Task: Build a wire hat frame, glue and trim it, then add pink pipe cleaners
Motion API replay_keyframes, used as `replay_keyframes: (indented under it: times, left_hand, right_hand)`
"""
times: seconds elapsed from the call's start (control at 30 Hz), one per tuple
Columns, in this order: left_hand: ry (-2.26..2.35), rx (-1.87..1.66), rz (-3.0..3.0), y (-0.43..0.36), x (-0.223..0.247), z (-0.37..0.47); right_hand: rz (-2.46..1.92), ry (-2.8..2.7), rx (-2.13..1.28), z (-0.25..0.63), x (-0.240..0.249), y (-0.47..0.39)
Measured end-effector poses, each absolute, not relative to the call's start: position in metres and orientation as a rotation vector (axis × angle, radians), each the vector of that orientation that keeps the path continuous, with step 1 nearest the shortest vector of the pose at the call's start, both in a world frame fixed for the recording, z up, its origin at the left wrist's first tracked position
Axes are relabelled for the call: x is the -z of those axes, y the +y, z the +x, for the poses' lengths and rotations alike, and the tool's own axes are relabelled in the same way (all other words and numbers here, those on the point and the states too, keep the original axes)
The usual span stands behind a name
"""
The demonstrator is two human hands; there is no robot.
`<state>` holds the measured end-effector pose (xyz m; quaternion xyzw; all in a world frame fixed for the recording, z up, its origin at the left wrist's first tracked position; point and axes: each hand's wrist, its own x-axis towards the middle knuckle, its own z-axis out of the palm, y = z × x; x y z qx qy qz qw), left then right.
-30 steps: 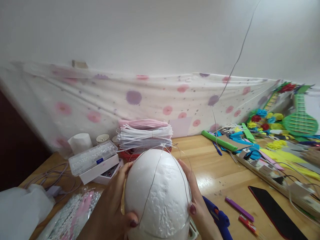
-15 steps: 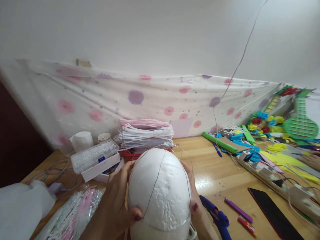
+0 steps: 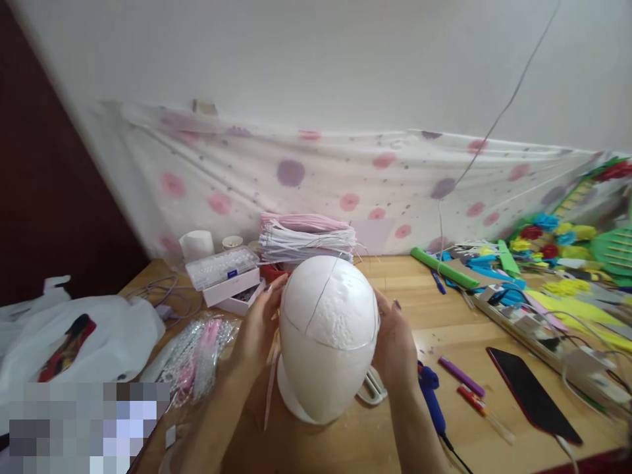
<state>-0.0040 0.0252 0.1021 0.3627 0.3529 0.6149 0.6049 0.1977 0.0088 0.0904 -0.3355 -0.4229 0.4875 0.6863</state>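
A white foam head form [image 3: 326,368] stands upright on the wooden table. Thin wire [image 3: 320,296] runs over its crown and around it, with loose ends sticking up at the back. My left hand [image 3: 261,322] lies against the form's left side, fingers reaching toward its far side and partly hidden. On the right side my right hand [image 3: 395,336] is beside the form near the wire band, thumb raised and the other fingers mostly hidden behind the form. Whether either hand pinches the wire is not visible.
Behind the form are bundled white and pink strips [image 3: 306,237]. A bead box [image 3: 222,266] and bagged beads [image 3: 197,349] lie left. A blue glue gun [image 3: 432,398], purple stick [image 3: 461,376], phone [image 3: 533,395], power strip [image 3: 523,326] and coloured craft pieces lie right.
The view has shifted, showing more of the form and its base. My thumbs have come off the front of the form, and my hands now lie along its sides.
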Motion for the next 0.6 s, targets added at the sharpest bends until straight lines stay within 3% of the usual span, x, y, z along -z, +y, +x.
replay_keyframes:
  times: [0.6]
  left_hand:
    - [0.936, -1.427, 1.024, 0.025, -0.114, -0.006]
  right_hand:
    - [-0.803, -1.101, -1.008, 0.187, -0.095, 0.008]
